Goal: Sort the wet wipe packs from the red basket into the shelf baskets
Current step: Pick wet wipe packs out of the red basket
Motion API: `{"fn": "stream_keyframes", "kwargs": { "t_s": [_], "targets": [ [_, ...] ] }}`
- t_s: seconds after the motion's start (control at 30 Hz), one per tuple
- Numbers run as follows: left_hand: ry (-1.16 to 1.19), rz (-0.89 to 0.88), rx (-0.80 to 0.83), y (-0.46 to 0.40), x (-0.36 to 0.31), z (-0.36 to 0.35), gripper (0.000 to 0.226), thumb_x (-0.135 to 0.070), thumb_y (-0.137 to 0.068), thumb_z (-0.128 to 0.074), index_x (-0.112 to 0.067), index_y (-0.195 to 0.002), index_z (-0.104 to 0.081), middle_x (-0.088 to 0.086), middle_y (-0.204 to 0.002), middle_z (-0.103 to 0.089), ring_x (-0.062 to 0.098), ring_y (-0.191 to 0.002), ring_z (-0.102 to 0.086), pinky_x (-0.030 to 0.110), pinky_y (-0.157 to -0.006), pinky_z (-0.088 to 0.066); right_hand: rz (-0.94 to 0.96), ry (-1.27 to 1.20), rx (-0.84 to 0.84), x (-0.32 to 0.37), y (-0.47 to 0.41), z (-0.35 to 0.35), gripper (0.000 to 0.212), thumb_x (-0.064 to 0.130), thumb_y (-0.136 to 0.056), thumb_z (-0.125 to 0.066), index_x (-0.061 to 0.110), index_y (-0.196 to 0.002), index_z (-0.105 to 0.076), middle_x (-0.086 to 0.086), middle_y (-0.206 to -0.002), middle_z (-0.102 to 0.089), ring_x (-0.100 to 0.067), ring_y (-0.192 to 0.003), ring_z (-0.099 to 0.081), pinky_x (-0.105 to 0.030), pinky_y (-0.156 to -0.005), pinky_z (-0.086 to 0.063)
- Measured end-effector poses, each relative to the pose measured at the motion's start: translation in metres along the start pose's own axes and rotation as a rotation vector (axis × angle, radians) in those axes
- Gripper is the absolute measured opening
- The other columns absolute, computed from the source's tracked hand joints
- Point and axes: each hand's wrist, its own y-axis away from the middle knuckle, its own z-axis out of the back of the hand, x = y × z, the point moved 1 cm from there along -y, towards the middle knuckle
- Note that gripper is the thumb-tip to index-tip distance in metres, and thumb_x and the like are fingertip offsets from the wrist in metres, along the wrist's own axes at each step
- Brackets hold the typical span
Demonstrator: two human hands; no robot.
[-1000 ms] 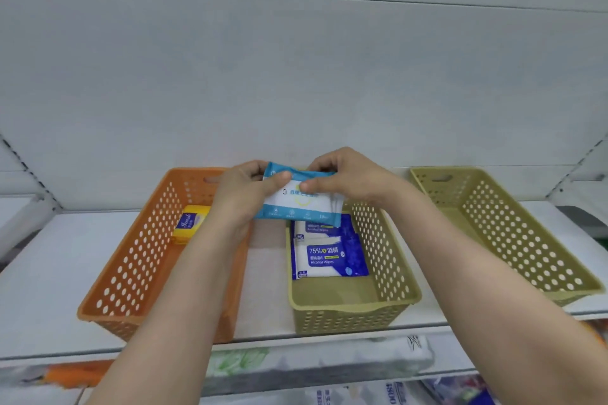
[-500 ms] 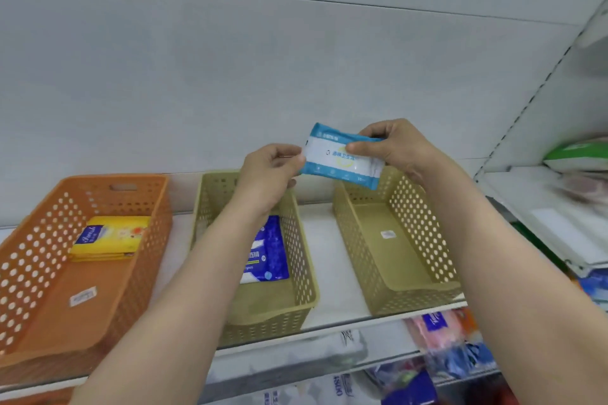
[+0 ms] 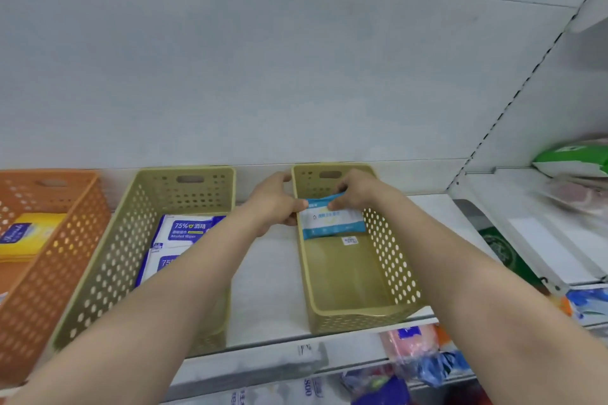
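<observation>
A light blue and white wet wipe pack (image 3: 333,220) is held low inside the far end of the right olive basket (image 3: 391,260). My left hand (image 3: 274,202) pinches its left end over the basket's left wall, and my right hand (image 3: 357,189) pinches its top right edge. The middle olive basket (image 3: 108,256) holds dark blue 75% alcohol wipe packs (image 3: 184,230), partly hidden by my left forearm. The orange basket (image 3: 49,273) at the left holds a yellow pack (image 3: 26,235). The red basket is out of view.
The baskets stand on a white shelf (image 3: 266,283) with a grey back panel. To the right a neighbouring shelf section carries a green pack (image 3: 572,159) and blurred goods. Below the shelf edge lie packaged goods, pink and blue (image 3: 418,355).
The view swung right and both hands carried the light blue pack from above the middle basket down into the right olive basket.
</observation>
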Motion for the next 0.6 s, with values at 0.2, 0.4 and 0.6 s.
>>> {"fn": "stream_keyframes", "kwargs": {
  "t_s": [0.2,0.4,0.6],
  "targets": [
    [-0.040,-0.025,-0.031,0.007,0.002,0.013,0.073,0.000,-0.086,-0.069,-0.016,-0.147,-0.033,0.008,-0.085,-0.063,0.017,-0.065,-0.065,0.027,-0.057,-0.057,0.064,0.118,-0.104,0.010,-0.023,-0.030,0.032,0.033,-0.081,-0.075,0.022,-0.111,-0.074,0.001,-0.107,-0.071,-0.019,-0.097,-0.065,-0.031,-0.081,-0.052],
    [-0.073,-0.047,-0.022,0.019,0.002,0.020,0.067,0.000,-0.090,-0.063,-0.017,-0.147,-0.032,0.000,-0.080,-0.055,0.011,-0.060,-0.059,0.021,-0.052,-0.054,0.094,0.290,-0.265,0.019,-0.024,-0.047,0.033,0.043,-0.079,-0.074,0.020,-0.103,-0.068,-0.003,-0.107,-0.069,-0.025,-0.107,-0.059,-0.031,-0.070,-0.044],
    [-0.096,-0.046,-0.015,0.020,0.008,0.027,0.067,-0.004,-0.091,-0.064,-0.021,-0.147,-0.032,0.002,-0.077,-0.056,0.012,-0.067,-0.061,0.022,-0.055,-0.054,0.064,0.337,-0.149,0.029,-0.019,-0.053,0.066,0.068,-0.066,-0.075,0.026,-0.115,-0.064,-0.002,-0.120,-0.058,-0.025,-0.122,-0.046,-0.038,-0.087,-0.047]
  ]
}}
